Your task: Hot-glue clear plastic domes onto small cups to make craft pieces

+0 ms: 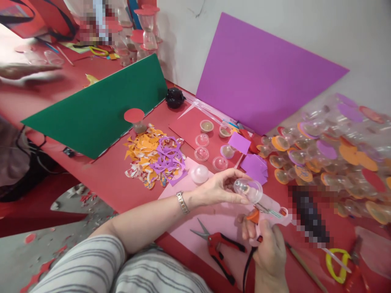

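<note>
My left hand point(218, 188) is closed around a clear plastic cup point(253, 189), its round rim facing me. Just below it, my right hand point(270, 246) grips a pink glue gun point(276, 217) with an orange trigger and a black cord. The gun's front end lies close to the cup; whether they touch, I cannot tell. Red-handled pruning shears point(214, 242), blades apart, rest on the pink sheet point(186, 221) under my hands. Near my left wrist sits a whitish dome-shaped piece point(199, 174). Purple paper squares point(255, 167) lie beyond the cup.
Orange and purple paper scraps point(149, 152) are heaped at centre left. Clear lids point(220, 163) lie behind my left hand. Green point(106, 106) and purple boards point(259, 77) stand at the back. Finished-looking cup pieces point(324, 150) crowd the right. Another person's hand point(27, 73) shows at far left.
</note>
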A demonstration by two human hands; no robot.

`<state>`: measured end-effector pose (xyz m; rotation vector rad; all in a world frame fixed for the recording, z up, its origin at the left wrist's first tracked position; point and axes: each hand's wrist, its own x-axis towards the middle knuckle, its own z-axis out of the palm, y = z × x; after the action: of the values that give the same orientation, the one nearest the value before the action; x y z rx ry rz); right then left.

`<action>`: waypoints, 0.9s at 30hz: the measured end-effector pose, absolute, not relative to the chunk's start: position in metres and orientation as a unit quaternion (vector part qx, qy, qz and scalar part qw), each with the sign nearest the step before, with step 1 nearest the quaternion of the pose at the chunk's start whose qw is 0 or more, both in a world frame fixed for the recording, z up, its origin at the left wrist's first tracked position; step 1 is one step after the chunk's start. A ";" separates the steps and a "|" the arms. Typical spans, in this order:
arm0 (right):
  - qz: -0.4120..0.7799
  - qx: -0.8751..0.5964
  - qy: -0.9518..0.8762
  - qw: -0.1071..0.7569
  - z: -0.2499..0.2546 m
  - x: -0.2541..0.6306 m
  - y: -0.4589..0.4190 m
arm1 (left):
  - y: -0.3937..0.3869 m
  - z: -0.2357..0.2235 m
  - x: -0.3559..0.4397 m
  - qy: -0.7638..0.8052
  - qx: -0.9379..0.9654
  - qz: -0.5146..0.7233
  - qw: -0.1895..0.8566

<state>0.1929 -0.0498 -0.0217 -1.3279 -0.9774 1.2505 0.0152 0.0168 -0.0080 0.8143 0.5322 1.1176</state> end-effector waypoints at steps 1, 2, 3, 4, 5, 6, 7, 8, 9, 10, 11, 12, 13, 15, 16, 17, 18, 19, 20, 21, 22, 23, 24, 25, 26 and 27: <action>0.521 -0.550 -0.410 0.509 -0.022 0.193 -0.050 | 0.017 -0.008 0.015 0.247 0.379 0.510 0.732; 0.522 -0.548 -0.412 0.506 -0.022 0.193 -0.049 | 0.017 -0.009 0.015 0.252 0.385 0.510 0.727; 0.524 -0.547 -0.414 0.505 -0.022 0.193 -0.049 | 0.018 -0.009 0.015 0.255 0.388 0.509 0.725; 0.525 -0.546 -0.415 0.504 -0.022 0.193 -0.049 | 0.018 -0.009 0.015 0.257 0.390 0.508 0.724; 0.525 -0.546 -0.416 0.503 -0.022 0.193 -0.049 | 0.018 -0.009 0.016 0.259 0.390 0.506 0.724; 0.527 -0.544 -0.418 0.502 -0.022 0.192 -0.048 | 0.018 -0.010 0.016 0.262 0.389 0.503 0.726; 0.531 -0.540 -0.420 0.500 -0.021 0.192 -0.048 | 0.017 -0.009 0.016 0.264 0.388 0.500 0.728; 0.533 -0.537 -0.422 0.499 -0.021 0.191 -0.047 | 0.017 -0.009 0.016 0.266 0.385 0.497 0.731; 0.536 -0.534 -0.423 0.498 -0.021 0.191 -0.047 | 0.016 -0.009 0.016 0.266 0.380 0.494 0.736; 0.540 -0.532 -0.422 0.497 -0.021 0.190 -0.046 | 0.016 -0.008 0.017 0.264 0.374 0.491 0.741; 0.542 -0.532 -0.421 0.496 -0.020 0.190 -0.046 | 0.015 -0.008 0.017 0.260 0.366 0.489 0.748; 0.544 -0.532 -0.421 0.494 -0.021 0.190 -0.046 | 0.015 -0.007 0.017 0.254 0.360 0.487 0.754; 0.546 -0.532 -0.424 0.490 -0.021 0.190 -0.046 | 0.014 -0.007 0.018 0.249 0.354 0.487 0.759; 0.547 -0.532 -0.428 0.484 -0.022 0.189 -0.047 | 0.013 -0.006 0.018 0.241 0.349 0.485 0.765; 0.548 -0.533 -0.429 0.482 -0.023 0.188 -0.047 | 0.013 -0.006 0.018 0.240 0.349 0.483 0.767; 0.548 -0.533 -0.429 0.481 -0.023 0.187 -0.048 | 0.012 -0.006 0.018 0.240 0.348 0.480 0.769; 0.548 -0.534 -0.428 0.482 -0.024 0.186 -0.049 | 0.012 -0.006 0.018 0.242 0.345 0.476 0.772; 0.544 -0.535 -0.426 0.486 -0.025 0.184 -0.049 | 0.011 -0.006 0.018 0.242 0.339 0.472 0.777; 0.540 -0.533 -0.427 0.492 -0.027 0.183 -0.050 | 0.011 -0.007 0.019 0.240 0.329 0.468 0.784; 0.534 -0.532 -0.428 0.499 -0.028 0.181 -0.051 | 0.010 -0.007 0.020 0.237 0.313 0.468 0.792; 0.526 -0.531 -0.430 0.506 -0.029 0.180 -0.052 | 0.010 -0.008 0.021 0.232 0.293 0.470 0.800; 0.517 -0.530 -0.434 0.514 -0.031 0.179 -0.053 | 0.009 -0.008 0.023 0.229 0.270 0.475 0.805; 0.508 -0.528 -0.442 0.517 -0.032 0.180 -0.054 | 0.008 -0.008 0.024 0.227 0.250 0.481 0.809; 0.498 -0.526 -0.456 0.518 -0.034 0.180 -0.054 | 0.007 -0.008 0.026 0.225 0.233 0.488 0.811; 0.484 -0.524 -0.474 0.516 -0.036 0.182 -0.055 | 0.006 -0.008 0.028 0.219 0.221 0.492 0.813; 0.465 -0.526 -0.496 0.511 -0.039 0.185 -0.056 | 0.004 -0.007 0.029 0.210 0.212 0.495 0.816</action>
<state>0.1851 -0.0558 -0.0389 -1.2651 -1.1939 1.1191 0.0292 0.0043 -0.0073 0.4521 0.4476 1.0550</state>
